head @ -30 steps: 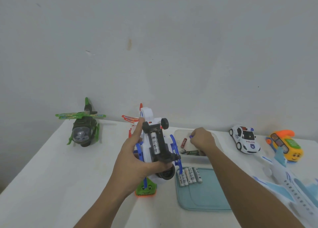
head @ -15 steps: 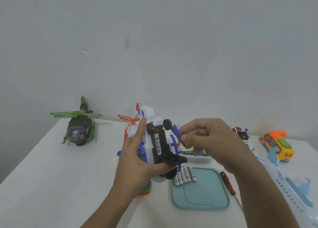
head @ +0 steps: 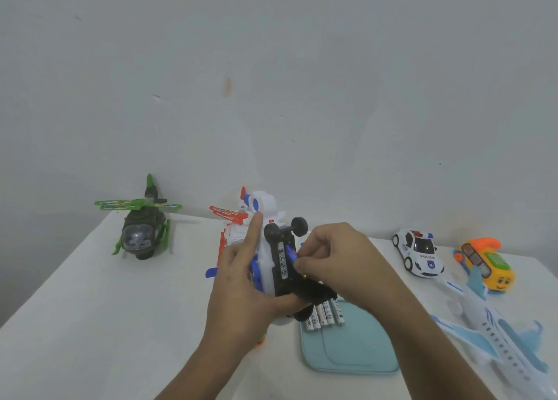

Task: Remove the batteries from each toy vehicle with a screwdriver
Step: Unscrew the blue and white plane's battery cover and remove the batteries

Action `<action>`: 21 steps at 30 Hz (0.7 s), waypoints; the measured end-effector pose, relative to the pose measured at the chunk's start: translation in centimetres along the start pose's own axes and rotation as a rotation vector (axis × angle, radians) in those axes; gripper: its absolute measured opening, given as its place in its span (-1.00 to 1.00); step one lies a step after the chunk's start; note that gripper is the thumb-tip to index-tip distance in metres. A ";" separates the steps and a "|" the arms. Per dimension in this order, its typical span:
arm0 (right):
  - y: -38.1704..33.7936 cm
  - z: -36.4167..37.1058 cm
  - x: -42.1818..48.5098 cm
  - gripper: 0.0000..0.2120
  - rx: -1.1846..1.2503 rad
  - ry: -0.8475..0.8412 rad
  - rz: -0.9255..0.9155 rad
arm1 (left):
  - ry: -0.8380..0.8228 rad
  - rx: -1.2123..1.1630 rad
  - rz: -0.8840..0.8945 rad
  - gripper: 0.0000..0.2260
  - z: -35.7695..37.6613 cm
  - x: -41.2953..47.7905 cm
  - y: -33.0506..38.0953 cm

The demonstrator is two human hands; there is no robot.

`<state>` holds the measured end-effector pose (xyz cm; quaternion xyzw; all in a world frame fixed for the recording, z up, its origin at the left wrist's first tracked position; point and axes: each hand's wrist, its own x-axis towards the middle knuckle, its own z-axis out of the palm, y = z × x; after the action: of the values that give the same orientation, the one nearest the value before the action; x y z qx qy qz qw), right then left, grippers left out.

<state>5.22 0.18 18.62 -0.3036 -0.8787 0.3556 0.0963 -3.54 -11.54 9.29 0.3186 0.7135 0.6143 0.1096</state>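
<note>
My left hand [head: 241,291] grips a white and blue toy helicopter [head: 265,206], held belly-up over the table. Its black underside [head: 282,257] with two black wheels faces me, and a battery shows in the open slot. My right hand [head: 341,263] pinches a small purple screwdriver [head: 292,253] against that underside; its tip is hidden by my fingers. Several loose batteries [head: 324,313] lie side by side on the near-left corner of a teal tray [head: 356,348].
A green toy helicopter [head: 140,227] stands at the back left of the white table [head: 90,324]. To the right are a police car [head: 418,253], an orange and yellow toy [head: 486,263] and a light blue airplane [head: 495,336]. A wall rises behind the table.
My right hand came back from the clear box behind the tray with the purple screwdriver and brought it to the toy's underside. My left hand kept its hold on the helicopter.
</note>
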 end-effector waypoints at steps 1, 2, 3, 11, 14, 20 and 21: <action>0.0 0.0 0.1 -0.91 0.008 -0.001 0.005 | 0.000 0.001 0.000 0.08 0.0 0.0 0.0; 0.1 0.1 0.2 -0.89 0.020 -0.006 0.012 | -0.002 0.002 0.001 0.09 0.1 0.0 0.0; 0.2 0.1 0.3 -0.86 0.035 -0.015 0.021 | -0.004 -0.002 0.001 0.09 0.1 -0.1 0.1; 1.2 -0.2 1.1 -0.72 0.300 -0.169 0.101 | -0.020 0.010 -0.008 0.11 0.0 -0.1 0.1; 1.3 -0.1 1.3 -0.69 0.323 -0.175 0.114 | -0.021 0.002 -0.013 0.10 -0.1 -0.1 0.1; 1.7 -0.2 1.7 -0.66 0.288 -0.183 0.046 | -0.042 -0.018 -0.004 0.11 0.0 -0.1 0.2; 1.8 -0.3 1.7 -0.66 0.301 -0.195 0.046 | -0.048 -0.027 -0.004 0.11 0.0 -0.1 0.3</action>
<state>4.83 2.41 17.57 -0.2696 -0.8135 0.5132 0.0468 -3.37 -11.64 9.54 0.3306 0.7030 0.6156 0.1320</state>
